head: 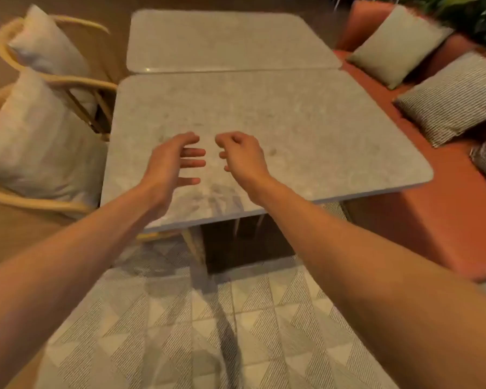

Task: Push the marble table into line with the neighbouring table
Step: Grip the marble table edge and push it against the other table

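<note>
Only the head view here, looking down over both forearms. The marble table [264, 130] fills the middle of the shot, its far edge right up against the near edge of the neighbouring table [230, 40], with only a thin seam showing between them. The side edges don't match up though: the near table's right side runs out well past the neighbour's right corner, and its left edge also sits a bit wide, though some of that could be the wide lens.

The left hand [171, 161] is over the near half of the top, fingers spread and loosely bent, grasping nothing. The right hand [242, 158] is just beside it, fingers curled in more, also holding nothing. Can't tell if either is touching the stone or just hovering.

Looks like the step in hand is getting set for a push, or checking the line. Next move probably calls for palms on an edge and a sideways shove to the left, not forward, since the seam is already closed.

Room is tight. The rattan chair [54, 88] with its white cushions [34, 147] sits right at the left edge, so it may need to shift. The orange bench [446, 220] runs along the right, near that corner. The patterned rug [208, 332] lies under the near edge, where the person stands.
</note>
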The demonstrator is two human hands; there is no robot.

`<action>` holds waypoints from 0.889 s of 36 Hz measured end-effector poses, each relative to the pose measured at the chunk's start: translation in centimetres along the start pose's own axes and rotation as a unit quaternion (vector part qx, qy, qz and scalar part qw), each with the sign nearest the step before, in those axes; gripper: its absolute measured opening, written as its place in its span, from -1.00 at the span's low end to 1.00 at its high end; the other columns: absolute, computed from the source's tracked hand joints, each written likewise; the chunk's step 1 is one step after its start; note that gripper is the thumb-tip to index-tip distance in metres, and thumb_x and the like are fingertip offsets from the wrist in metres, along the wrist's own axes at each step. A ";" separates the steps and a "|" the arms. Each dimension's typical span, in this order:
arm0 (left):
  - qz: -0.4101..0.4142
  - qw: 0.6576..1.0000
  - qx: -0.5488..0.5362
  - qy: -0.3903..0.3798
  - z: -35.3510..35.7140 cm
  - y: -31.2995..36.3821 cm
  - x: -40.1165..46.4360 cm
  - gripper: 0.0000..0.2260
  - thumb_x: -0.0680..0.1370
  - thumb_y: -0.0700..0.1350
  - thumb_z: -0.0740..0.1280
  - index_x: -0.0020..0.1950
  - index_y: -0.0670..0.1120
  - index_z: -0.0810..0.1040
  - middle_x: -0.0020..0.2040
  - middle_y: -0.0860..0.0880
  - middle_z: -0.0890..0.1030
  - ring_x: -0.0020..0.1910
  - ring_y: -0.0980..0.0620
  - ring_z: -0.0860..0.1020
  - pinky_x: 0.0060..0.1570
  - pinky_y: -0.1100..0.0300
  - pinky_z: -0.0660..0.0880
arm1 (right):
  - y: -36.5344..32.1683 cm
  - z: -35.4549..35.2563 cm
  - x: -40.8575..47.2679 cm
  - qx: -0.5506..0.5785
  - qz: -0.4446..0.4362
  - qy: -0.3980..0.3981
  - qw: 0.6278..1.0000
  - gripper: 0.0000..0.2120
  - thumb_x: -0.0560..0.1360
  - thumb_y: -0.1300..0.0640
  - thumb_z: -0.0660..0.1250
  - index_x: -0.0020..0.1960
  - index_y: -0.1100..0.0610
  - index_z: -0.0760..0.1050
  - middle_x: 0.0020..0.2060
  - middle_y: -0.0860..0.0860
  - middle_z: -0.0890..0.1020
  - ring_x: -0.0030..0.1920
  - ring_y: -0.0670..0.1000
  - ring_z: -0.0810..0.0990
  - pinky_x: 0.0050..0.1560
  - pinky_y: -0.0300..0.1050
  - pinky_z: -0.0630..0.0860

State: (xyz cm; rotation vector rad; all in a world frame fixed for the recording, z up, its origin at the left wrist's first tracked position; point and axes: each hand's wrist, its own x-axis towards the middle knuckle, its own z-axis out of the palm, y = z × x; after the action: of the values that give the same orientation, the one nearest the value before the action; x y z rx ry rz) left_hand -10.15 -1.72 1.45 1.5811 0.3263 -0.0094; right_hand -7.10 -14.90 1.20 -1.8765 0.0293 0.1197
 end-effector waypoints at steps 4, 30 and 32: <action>-0.002 0.998 -0.045 -0.036 5.2 6.5 -1.5 -0.75 0.64 0.03 0.21 0.19 -0.02 0.60 0.14 -0.09 0.68 0.14 -0.05 0.64 0.14 -0.15 0.59 | -5.5 -6.8 -0.5 0.057 0.010 -0.002 0.998 -0.88 0.59 0.04 0.27 0.00 0.01 0.58 -0.07 -0.06 0.65 0.05 0.05 0.64 0.19 0.14 0.58; 0.046 0.995 -0.092 -0.015 37.3 21.3 7.4 -0.76 0.65 -0.07 0.19 0.11 -0.03 0.64 0.05 -0.10 0.71 0.11 -0.07 0.66 0.01 -0.01 0.61 | -9.8 -39.2 14.5 0.120 0.022 -0.028 0.992 -0.79 0.60 0.11 0.23 0.05 0.12 0.63 0.00 0.06 0.70 0.07 0.02 0.66 0.09 0.04 0.61; 0.045 0.994 -0.097 -0.010 39.3 20.6 10.7 -0.76 0.65 -0.07 0.18 0.12 -0.03 0.64 0.06 -0.11 0.70 0.10 -0.07 0.66 0.00 0.01 0.61 | -8.3 -40.2 17.9 0.120 0.027 -0.036 0.992 -0.80 0.60 0.10 0.23 0.04 0.10 0.63 0.01 0.04 0.70 0.06 -0.01 0.67 0.08 0.02 0.62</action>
State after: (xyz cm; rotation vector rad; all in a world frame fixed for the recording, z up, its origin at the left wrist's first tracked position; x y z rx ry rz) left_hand 12.19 -38.11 17.58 1.4011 0.2339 0.0739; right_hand 14.12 -49.87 19.38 -1.6300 0.0419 0.2120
